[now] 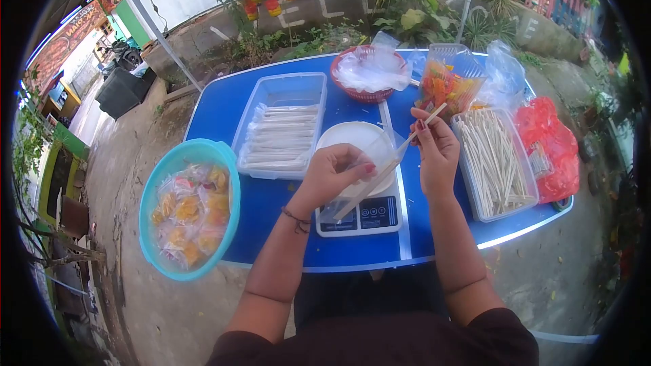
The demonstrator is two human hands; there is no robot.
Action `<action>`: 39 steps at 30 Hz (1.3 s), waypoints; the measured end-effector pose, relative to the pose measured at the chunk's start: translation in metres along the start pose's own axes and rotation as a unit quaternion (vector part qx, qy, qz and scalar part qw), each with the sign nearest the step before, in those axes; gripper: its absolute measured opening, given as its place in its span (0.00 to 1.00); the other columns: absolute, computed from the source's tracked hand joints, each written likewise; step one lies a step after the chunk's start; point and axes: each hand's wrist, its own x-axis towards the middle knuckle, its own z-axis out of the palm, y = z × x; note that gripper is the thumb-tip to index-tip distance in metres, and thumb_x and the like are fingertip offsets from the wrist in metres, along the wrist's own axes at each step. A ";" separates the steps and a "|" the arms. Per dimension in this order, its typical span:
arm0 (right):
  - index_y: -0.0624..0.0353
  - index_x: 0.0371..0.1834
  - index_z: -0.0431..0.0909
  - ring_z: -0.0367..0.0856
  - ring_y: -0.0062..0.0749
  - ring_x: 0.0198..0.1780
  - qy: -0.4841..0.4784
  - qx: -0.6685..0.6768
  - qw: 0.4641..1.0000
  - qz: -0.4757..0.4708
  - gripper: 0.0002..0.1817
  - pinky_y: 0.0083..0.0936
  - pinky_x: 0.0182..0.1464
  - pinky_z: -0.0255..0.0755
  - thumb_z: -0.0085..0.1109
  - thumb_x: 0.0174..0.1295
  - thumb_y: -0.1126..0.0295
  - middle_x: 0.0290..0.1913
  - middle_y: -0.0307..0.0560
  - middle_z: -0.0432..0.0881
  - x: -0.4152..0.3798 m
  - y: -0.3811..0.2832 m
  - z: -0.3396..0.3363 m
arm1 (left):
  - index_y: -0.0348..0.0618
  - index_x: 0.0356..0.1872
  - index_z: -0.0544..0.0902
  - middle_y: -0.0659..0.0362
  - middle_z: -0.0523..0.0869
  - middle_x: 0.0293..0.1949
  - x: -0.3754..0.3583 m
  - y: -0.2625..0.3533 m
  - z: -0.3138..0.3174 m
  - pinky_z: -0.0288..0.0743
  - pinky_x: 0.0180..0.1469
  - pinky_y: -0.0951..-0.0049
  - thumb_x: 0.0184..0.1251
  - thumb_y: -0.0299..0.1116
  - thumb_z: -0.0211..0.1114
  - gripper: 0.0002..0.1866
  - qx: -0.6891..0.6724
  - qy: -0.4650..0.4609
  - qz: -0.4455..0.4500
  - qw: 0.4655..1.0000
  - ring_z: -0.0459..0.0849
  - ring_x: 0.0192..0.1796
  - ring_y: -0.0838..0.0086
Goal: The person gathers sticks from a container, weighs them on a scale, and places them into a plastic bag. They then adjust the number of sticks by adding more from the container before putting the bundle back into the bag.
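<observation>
My left hand (339,168) pinches a clear narrow plastic bag (354,200) between thumb and fingers, above a digital kitchen scale (392,224). A white round plate (339,134) rests on the scale. My right hand (437,156), higher and to the right, grips pale thin sticks (434,114) that slant down to the bag's mouth. Beside that hand stands a clear plastic box (502,215) full of loose pale sticks. Left of the scale, another clear box (291,80) contains a row of sticks in clear bags.
A turquoise basin (232,203) with bagged orange-yellow snacks is at the left. Behind the scale sit a red basket (369,97) of plastic bags and a clear container (451,54) with colourful packets. A red plastic bag (559,156) lies at the blue table's (271,251) right end.
</observation>
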 end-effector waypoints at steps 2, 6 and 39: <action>0.66 0.57 0.76 0.79 0.17 0.41 -0.015 -0.005 0.999 -0.028 0.16 0.14 0.44 0.70 0.59 0.68 0.74 0.38 0.42 0.83 -0.001 0.000 0.003 | 0.34 0.39 0.82 0.54 0.88 0.37 0.001 -0.003 0.000 0.83 0.42 0.77 0.65 0.27 0.68 0.07 -0.015 0.000 -0.006 1.000 0.88 0.38 0.77; 0.65 0.60 0.73 0.80 0.17 0.40 -0.050 -0.044 0.996 -0.062 0.20 0.14 0.44 0.71 0.61 0.66 0.75 0.35 0.41 0.82 -0.004 -0.006 0.010 | 0.35 0.39 0.83 0.55 0.88 0.39 0.001 -0.003 0.000 0.80 0.45 0.78 0.66 0.29 0.68 0.07 -0.041 0.017 -0.010 0.999 0.86 0.40 0.77; 0.61 0.34 0.82 0.70 0.34 0.53 -0.133 -0.276 0.932 -0.193 0.09 0.31 0.56 0.62 0.61 0.64 0.66 0.52 0.49 0.78 -0.002 -0.003 0.002 | 0.34 0.47 0.82 0.57 0.88 0.39 -0.001 0.001 0.001 0.80 0.43 0.79 0.62 0.26 0.70 0.13 0.033 0.016 0.028 0.999 0.86 0.39 0.79</action>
